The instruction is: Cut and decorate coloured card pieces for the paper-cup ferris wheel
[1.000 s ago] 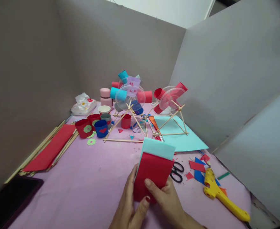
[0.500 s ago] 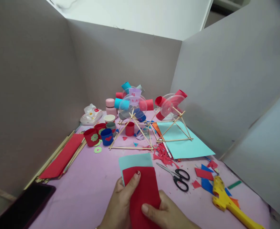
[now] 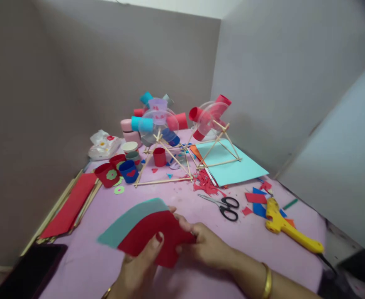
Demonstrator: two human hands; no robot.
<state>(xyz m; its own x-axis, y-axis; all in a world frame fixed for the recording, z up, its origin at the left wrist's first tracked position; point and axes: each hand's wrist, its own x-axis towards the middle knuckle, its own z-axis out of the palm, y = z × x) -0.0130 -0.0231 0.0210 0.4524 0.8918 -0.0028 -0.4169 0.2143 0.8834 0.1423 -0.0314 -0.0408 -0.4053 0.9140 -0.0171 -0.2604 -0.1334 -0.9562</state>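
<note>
Both my hands hold a red paper sheet (image 3: 157, 241) with a light blue sheet (image 3: 126, 224) behind it, low over the pink table (image 3: 257, 236). My left hand (image 3: 139, 268) grips the stack from below, its thumb pressed on the red sheet. My right hand (image 3: 204, 245) pinches the stack's right edge. The sheets are turned so they fan out to the left.
Black scissors (image 3: 222, 205) and red paper scraps (image 3: 205, 185) lie just beyond the hands. A yellow glue gun (image 3: 286, 228) lies at the right. Two stick-and-cup wheel models (image 3: 160, 124) (image 3: 212, 118), paper cups (image 3: 120, 168), a blue sheet (image 3: 232, 166), and red paper (image 3: 69, 203) fill the back and left.
The two sheets have turned from upright to lying sideways and moved left and lower. My right hand has shifted to their right edge. The view has swung slightly.
</note>
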